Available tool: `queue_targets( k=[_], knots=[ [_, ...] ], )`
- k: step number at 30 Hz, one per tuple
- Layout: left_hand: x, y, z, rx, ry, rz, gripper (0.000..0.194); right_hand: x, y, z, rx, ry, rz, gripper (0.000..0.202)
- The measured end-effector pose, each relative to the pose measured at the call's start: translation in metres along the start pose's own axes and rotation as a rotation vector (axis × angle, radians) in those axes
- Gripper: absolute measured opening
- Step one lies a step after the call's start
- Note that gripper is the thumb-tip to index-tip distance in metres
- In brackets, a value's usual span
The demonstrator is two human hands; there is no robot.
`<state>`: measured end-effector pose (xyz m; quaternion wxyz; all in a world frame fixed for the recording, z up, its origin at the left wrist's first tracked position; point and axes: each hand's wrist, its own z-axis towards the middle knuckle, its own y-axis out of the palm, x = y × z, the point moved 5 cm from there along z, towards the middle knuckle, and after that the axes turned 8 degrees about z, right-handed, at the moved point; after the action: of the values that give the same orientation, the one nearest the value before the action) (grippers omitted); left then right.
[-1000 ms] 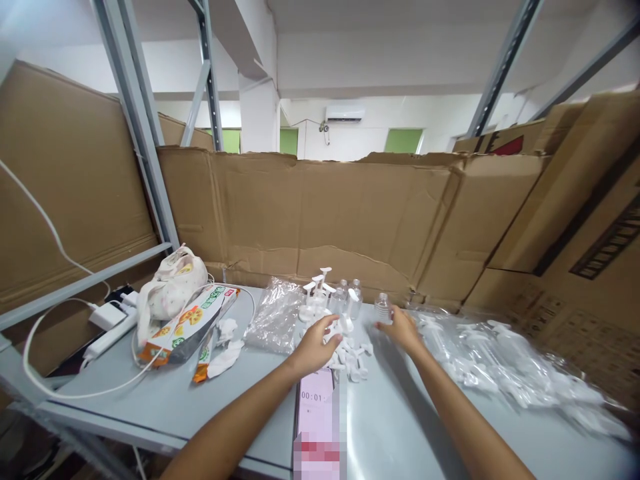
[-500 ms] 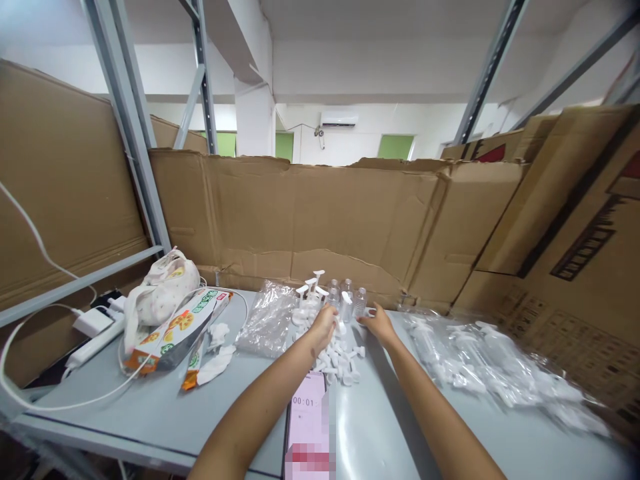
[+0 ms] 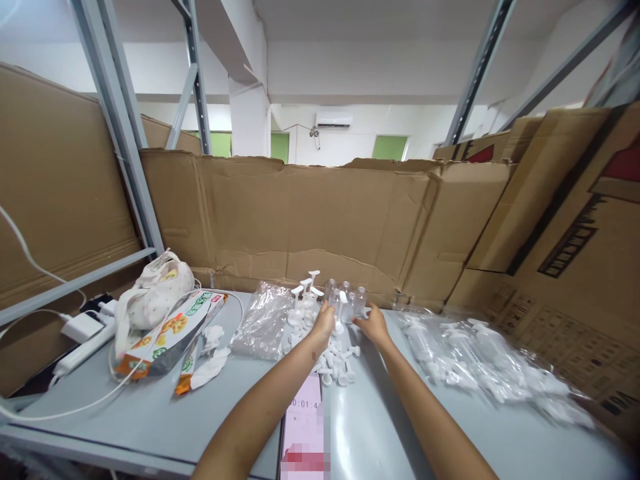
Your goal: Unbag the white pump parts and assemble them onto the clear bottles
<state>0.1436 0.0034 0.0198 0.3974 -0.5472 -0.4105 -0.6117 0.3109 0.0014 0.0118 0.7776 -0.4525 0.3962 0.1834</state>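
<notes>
A tall cardboard wall (image 3: pixel 310 213) stands along the back of the grey worktop (image 3: pixel 370 427). On the right side lie clear plastic packs (image 3: pixel 460 353) with white pieces inside; on the left, a crumpled clear bag (image 3: pixel 263 327). A phone (image 3: pixel 303 417) lies on the near side, its screen lit. From here I see the left hand (image 3: pixel 325 325) with its fingers drawn in beside the small clear bottles (image 3: pixel 361 303); I cannot tell whether its grip has one. The right hand (image 3: pixel 374 325) keeps a modest gap between thumb and forefinger, right by the rightmost bottle, though I can't make out contact. The bottles stand upright, clustered between the hands. Loose white pump tops (image 3: pixel 340 367) are heaped in front.
</notes>
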Motion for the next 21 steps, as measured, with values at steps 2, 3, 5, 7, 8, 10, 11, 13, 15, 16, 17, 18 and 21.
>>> queue_targets(
  k=[2, 3, 5, 7, 8, 10, 11, 13, 15, 16, 17, 18, 21],
  knots=[
    [-0.003, -0.006, -0.012, 0.012, -0.040, 0.026, 0.049, -0.003, -0.005, -0.006, -0.047, -0.029, -0.039, 0.042],
    [-0.003, -0.008, -0.018, 0.012, -0.046, 0.041, 0.051, -0.006, -0.006, -0.009, -0.087, -0.049, -0.053, 0.032],
    [-0.002, -0.014, -0.029, 0.009, -0.015, 0.076, 0.052, -0.012, -0.003, -0.018, -0.194, -0.107, -0.066, 0.016],
    [0.000, -0.023, -0.036, 0.036, 0.034, 0.111, 0.047, -0.020, 0.003, -0.027, -0.309, -0.175, -0.061, 0.012],
    [0.001, -0.029, -0.038, 0.065, 0.053, 0.128, 0.043, -0.025, 0.008, -0.031, -0.355, -0.205, -0.056, 0.011],
    [0.002, -0.041, -0.042, 0.131, 0.073, 0.165, 0.036, -0.033, 0.017, -0.037, -0.408, -0.246, -0.050, 0.013],
    [0.004, -0.047, -0.044, 0.161, 0.084, 0.180, 0.033, -0.037, 0.021, -0.039, -0.419, -0.259, -0.050, 0.014],
    [0.007, -0.057, -0.047, 0.189, 0.115, 0.201, 0.029, -0.043, 0.029, -0.041, -0.427, -0.276, -0.055, 0.017],
    [0.010, -0.062, -0.051, 0.169, 0.152, 0.207, 0.027, -0.048, 0.036, -0.041, -0.434, -0.288, -0.066, 0.019],
    [0.011, -0.062, -0.053, 0.148, 0.164, 0.205, 0.026, -0.051, 0.039, -0.042, -0.436, -0.294, -0.073, 0.019],
    [0.012, -0.062, -0.056, 0.124, 0.173, 0.203, 0.025, -0.053, 0.041, -0.042, -0.436, -0.299, -0.080, 0.020],
    [0.013, -0.062, -0.058, 0.105, 0.178, 0.201, 0.024, -0.055, 0.043, -0.042, -0.435, -0.303, -0.090, 0.020],
    [0.017, -0.064, -0.068, 0.083, 0.216, 0.235, 0.020, -0.058, 0.039, -0.045, -0.420, -0.305, -0.133, 0.020]
  ],
)
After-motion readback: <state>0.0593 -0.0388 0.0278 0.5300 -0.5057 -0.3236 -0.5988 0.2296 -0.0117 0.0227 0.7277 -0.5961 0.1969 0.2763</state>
